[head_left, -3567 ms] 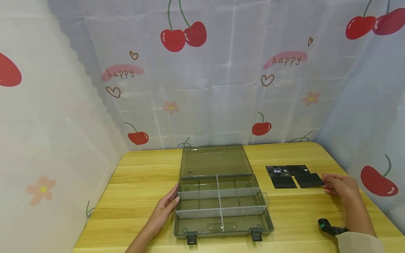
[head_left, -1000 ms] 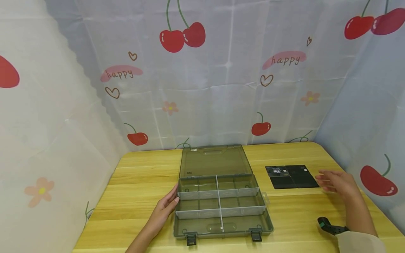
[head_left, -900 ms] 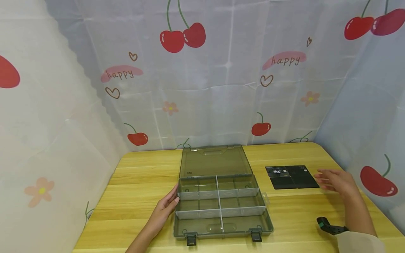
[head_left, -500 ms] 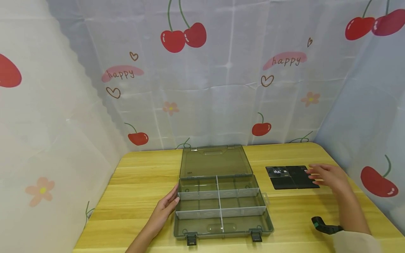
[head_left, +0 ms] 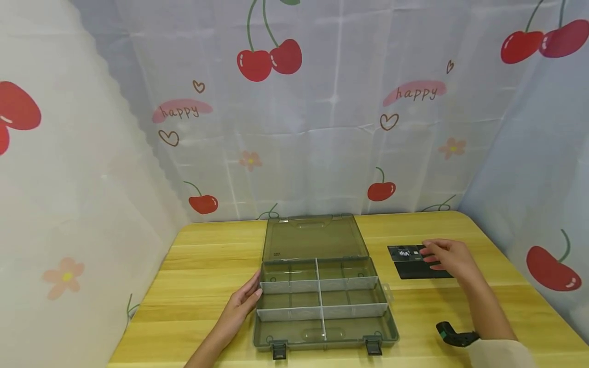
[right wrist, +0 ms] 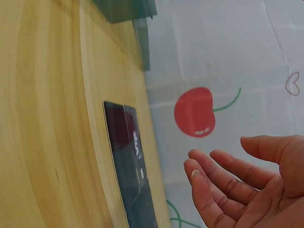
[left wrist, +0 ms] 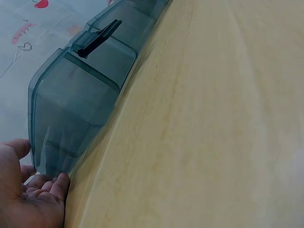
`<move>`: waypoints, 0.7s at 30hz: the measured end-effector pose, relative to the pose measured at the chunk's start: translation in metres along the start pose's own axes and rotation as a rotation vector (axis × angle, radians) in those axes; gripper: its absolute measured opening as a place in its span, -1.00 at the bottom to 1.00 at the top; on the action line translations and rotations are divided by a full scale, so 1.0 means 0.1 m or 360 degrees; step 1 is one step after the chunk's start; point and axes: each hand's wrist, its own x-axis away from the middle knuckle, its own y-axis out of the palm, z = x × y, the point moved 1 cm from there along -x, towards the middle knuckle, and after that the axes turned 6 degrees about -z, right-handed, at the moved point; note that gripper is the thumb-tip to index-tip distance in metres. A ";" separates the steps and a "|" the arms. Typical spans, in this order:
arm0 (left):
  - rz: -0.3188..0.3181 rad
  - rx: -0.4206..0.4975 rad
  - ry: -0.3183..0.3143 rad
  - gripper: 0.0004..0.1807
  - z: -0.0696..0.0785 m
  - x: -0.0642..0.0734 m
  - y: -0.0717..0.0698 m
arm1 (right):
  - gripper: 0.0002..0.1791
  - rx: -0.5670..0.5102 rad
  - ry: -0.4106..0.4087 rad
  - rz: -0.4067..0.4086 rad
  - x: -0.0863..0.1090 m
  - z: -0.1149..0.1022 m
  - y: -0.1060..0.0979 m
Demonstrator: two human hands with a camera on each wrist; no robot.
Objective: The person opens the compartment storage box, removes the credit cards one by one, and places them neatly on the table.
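Note:
A translucent olive plastic compartment box (head_left: 325, 345) lies on the table with its lid (head_left: 317, 237) folded back. White dividers (head_left: 290, 313) split it into compartments. My left hand (head_left: 239, 306) rests against the box's left side; in the left wrist view, fingers and thumb touch its corner. Several black cards lie edge to edge right of the box, among them a "Vip" card (head_left: 402, 253) and a plain card (head_left: 409, 270) below it. Over them hovers my right hand (head_left: 453, 258), hiding the right-hand cards. Its fingers are loosely bent, holding nothing, in the right wrist view.
Two dark latches stick out from the box's front edge, a left latch (head_left: 279, 350) and a right latch (head_left: 374, 346). Around the wooden table (head_left: 211, 255) hangs a cherry-print curtain (head_left: 317, 143). A black device (head_left: 455, 336) sits on my right wrist.
The lower-right card, askew at first, was straightened against the others. My right hand then came off it and moved left over the cards. My left hand stayed at the box.

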 end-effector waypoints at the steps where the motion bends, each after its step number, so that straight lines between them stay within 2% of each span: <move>1: 0.0002 -0.0002 0.0003 -0.32 0.00 0.00 0.00 | -0.32 0.0002 -0.0008 -0.0005 0.00 -0.02 0.02; 8: 0.0013 0.0011 0.0008 -0.33 0.01 -0.01 0.01 | -0.33 0.0002 -0.0066 -0.0034 0.01 -0.12 0.16; 21: 0.0026 0.0034 -0.0016 -0.32 0.02 0.00 0.01 | -0.35 -0.0002 -0.0151 0.0041 0.04 -0.31 0.31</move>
